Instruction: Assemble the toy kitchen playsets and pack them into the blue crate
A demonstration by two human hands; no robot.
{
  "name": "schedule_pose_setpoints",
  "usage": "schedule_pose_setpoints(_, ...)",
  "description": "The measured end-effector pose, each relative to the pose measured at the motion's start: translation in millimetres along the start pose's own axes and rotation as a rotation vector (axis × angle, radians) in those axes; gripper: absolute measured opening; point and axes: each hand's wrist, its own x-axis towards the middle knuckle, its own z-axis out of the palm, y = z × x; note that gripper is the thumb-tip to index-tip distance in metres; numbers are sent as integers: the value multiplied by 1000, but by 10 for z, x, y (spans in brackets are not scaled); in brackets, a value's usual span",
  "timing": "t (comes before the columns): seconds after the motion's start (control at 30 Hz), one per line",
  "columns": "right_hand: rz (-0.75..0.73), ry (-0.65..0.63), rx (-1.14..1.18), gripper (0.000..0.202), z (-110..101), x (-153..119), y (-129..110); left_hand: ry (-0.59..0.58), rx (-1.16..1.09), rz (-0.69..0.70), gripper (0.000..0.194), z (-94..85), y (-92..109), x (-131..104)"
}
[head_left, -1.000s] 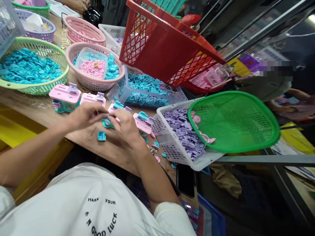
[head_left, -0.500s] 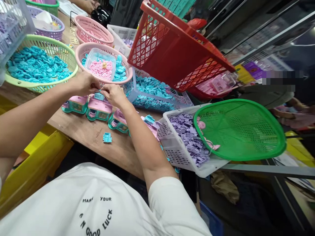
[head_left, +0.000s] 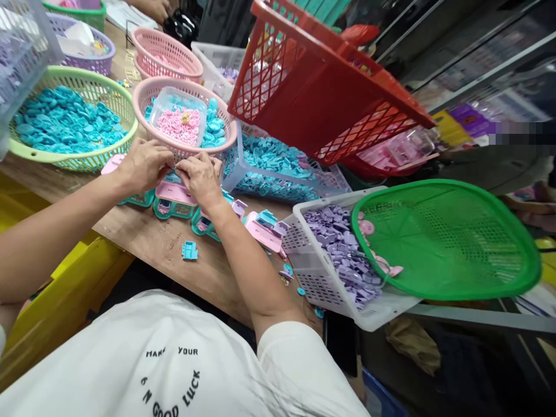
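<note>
Both of my hands meet over a pink and teal toy piece (head_left: 174, 200) standing in a row of similar ones on the wooden table. My left hand (head_left: 145, 164) has its fingertips pinched at the top of that piece, over something small that I cannot make out. From the right, my right hand (head_left: 200, 176) pinches at the same spot, its fingertips close to the left ones. More of the row shows on the right, including a pink piece with blue and purple parts (head_left: 264, 230). A loose blue part (head_left: 189, 250) lies nearer the table's front edge.
Behind the hands stand a pink basket (head_left: 141, 104) and a light green basket (head_left: 132, 124). To the right are a clear crate (head_left: 237, 168), a red basket (head_left: 299, 98), a white crate (head_left: 313, 289) and a tilted green basket (head_left: 447, 243). Someone's hand (head_left: 158, 8) shows at the top.
The view has shifted slightly. My right hand has drawn its fingers closer over the toy piece, and the blue part on top is now mostly covered. Both hands stay at the same piece.
</note>
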Motion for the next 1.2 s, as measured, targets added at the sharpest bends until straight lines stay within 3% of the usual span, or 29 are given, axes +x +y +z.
schedule_pose_setpoints(0.1,9,84,-23,22,-109,-215,-191,73,54,7,19,-73,57,-91)
schedule_pose_setpoints(0.17,0,137,-26,32,-136,-598,-325,203,90,17,24,-125,151,-283)
schedule_pose_setpoints(0.23,-70,81,2,40,-62,-1120,-389,337,64,47,25,-111,301,-591)
schedule_pose_setpoints(0.33,-65,-47,50,50,205,-1832,-329,371,-150,109,20,90,574,-1129)
schedule_pose_setpoints(0.43,39,16,248,27,448,-2094,-215,258,-448,32,25,398,795,-1481)
schedule_pose_setpoints(0.5,123,70,502,20,496,-2009,-204,151,-643,-94,34,531,880,-1535)
schedule_pose_setpoints(0.57,235,92,827,21,461,-1813,-269,56,-864,-231,42,541,908,-1479)
schedule_pose_setpoints(0.63,364,80,1133,30,396,-1585,-389,22,-1076,-341,42,436,877,-1380)
schedule_pose_setpoints(0.73,433,13,1389,44,329,-1253,-586,86,-1248,-480,45,161,745,-1258)
schedule_pose_setpoints(0.9,231,-40,1378,56,289,-615,-790,282,-1320,-731,60,-272,469,-1157)
schedule_pose_setpoints(1.1,-46,-110,1101,45,199,343,-773,395,-1179,-725,67,-619,33,-936)
schedule_pose_setpoints(1.2,-81,-210,1026,37,186,698,-710,362,-1089,-716,63,-707,-209,-810)
